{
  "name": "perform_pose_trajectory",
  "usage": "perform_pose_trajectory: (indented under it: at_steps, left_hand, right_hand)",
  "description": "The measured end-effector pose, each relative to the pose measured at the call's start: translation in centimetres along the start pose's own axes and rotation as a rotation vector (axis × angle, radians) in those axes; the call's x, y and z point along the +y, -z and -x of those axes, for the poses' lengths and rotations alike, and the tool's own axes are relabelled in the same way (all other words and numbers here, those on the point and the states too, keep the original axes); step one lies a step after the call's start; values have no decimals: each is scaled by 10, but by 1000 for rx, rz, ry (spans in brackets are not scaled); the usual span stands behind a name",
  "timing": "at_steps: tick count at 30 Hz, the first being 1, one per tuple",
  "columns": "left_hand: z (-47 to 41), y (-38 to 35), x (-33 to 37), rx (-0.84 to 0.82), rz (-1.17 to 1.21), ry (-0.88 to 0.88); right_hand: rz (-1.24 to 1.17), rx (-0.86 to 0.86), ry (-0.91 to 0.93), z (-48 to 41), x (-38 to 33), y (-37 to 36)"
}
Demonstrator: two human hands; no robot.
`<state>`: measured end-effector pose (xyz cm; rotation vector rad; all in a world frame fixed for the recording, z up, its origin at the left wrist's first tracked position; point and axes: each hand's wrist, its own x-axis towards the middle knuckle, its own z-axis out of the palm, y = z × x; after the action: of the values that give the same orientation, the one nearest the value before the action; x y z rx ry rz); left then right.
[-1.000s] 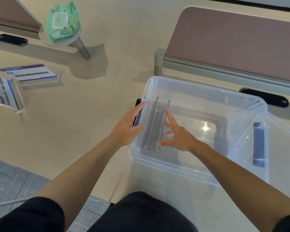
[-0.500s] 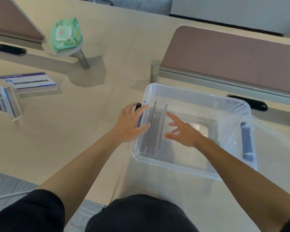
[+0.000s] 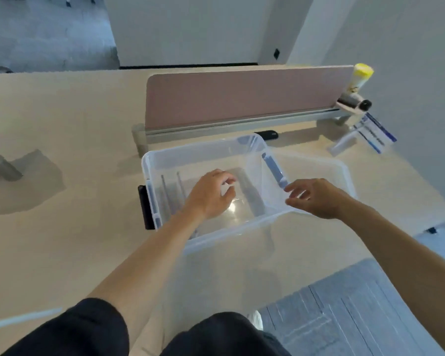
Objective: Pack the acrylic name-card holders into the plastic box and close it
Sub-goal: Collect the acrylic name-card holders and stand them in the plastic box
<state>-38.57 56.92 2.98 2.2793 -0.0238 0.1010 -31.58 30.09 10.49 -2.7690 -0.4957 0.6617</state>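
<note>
Desk (image 3: 62, 253), plastic box (image 3: 203, 156) with holders (image 3: 170, 194)

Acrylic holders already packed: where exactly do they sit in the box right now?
In the head view, the acrylic holders stand on edge at the left end of the plastic box, just inside its left wall and left of the left hand.

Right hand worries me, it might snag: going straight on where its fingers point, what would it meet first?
Most likely the right-side rim of the clear plastic box, by its blue latch: the right hand points its fingers leftward at it. Whether they already touch is unclear.
</note>
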Motion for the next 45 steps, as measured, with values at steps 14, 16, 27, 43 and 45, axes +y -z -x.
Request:
perform_pose_trajectory:
  at_steps: [14,16,27,43,45]
  left_hand:
    - [-77,-172,179,-332,-100,-175]
    - [-88,-198,205,-347,-120,-184]
    - [-166,-312,306,-352,-101,-159]
    - [-362,-449,332,-304,109,41]
    - [-373,-456,328,-285,99,93]
  right_hand:
    - [-152,199,-207,121,257,33]
    - [-184,215,-226,130,295,42]
    - [-192,333,-264,132,446,102]
    - [33,135,-237,-49,599,248]
    - [48,99,-200,-76,616,254]
